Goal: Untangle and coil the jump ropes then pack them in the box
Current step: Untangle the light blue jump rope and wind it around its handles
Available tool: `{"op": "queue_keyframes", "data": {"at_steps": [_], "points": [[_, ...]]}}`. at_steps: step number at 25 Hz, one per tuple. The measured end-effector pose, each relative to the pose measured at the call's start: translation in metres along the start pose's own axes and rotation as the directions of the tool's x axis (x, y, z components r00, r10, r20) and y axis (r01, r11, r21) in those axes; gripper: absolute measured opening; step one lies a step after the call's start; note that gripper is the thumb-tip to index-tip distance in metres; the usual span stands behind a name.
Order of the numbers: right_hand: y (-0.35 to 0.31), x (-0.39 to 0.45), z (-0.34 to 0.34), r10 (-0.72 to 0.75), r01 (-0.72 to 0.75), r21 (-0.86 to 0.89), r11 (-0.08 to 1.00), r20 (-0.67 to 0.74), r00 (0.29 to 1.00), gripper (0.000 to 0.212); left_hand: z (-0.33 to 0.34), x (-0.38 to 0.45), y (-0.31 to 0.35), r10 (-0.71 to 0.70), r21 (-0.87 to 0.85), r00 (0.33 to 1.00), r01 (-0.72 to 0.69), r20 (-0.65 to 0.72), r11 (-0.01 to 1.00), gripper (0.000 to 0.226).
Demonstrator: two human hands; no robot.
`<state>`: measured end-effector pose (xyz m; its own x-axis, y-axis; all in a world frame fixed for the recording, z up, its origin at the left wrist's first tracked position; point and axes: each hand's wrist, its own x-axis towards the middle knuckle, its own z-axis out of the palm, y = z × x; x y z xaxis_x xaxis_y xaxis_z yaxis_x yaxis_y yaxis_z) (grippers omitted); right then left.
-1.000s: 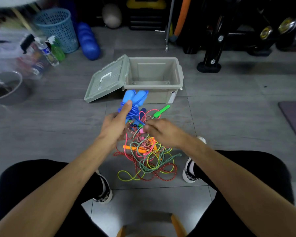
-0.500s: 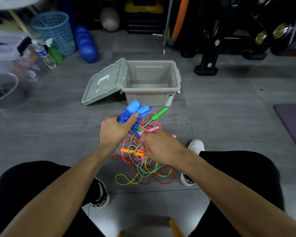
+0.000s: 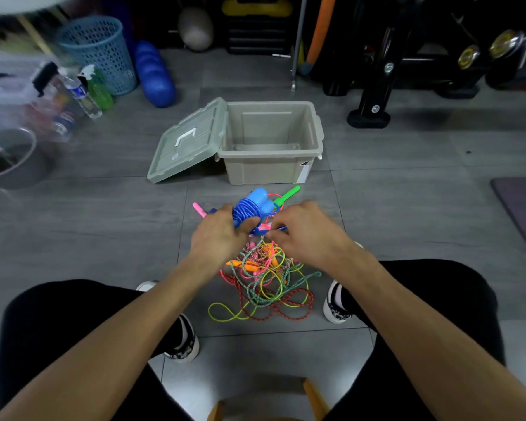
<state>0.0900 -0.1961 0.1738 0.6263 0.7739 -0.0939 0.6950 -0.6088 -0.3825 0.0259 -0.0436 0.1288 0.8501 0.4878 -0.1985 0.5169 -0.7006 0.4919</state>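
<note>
Since a moment earlier the right hand point(image 3: 308, 232) had swung from the near side of the blue rope point(image 3: 249, 209) to its right, pinching the loose blue tail, while the left hand point(image 3: 217, 238) gripped the nearly wound coil. The box point(image 3: 315, 129) beyond stood open with nothing inside, and the tangle of ropes point(image 3: 264, 284) on the floor between the feet was still to sort.

A blue jump rope point(image 3: 249, 209), coiled around its light-blue handles, is sitting at mid-frame above a tangled pile of ropes point(image 3: 263, 281) (pink, green, yellow, red) sprawling on the floor. The beige box point(image 3: 271, 142) is standing open just above, its lid point(image 3: 187, 141) leaning leftward.
</note>
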Motion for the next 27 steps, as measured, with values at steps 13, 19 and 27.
{"op": "queue_keyframes", "data": {"at_steps": [13,19,27], "points": [[0.005,0.021,0.003,0.308,-0.192,0.576,0.795,-0.110,0.945,0.014,0.008,-0.015,-0.002,0.339,0.263,0.938,-0.310,-0.075,0.914,0.043],[0.010,0.015,-0.004,0.230,-0.156,0.489,0.858,-0.095,0.968,0.013,0.004,-0.011,-0.008,0.305,-0.230,0.946,-0.274,0.113,0.934,0.043],[0.010,0.007,-0.011,0.101,-0.011,0.530,0.848,-0.142,0.985,0.009,-0.017,-0.012,0.004,0.082,-0.727,0.952,0.167,0.295,0.666,0.054]]}}
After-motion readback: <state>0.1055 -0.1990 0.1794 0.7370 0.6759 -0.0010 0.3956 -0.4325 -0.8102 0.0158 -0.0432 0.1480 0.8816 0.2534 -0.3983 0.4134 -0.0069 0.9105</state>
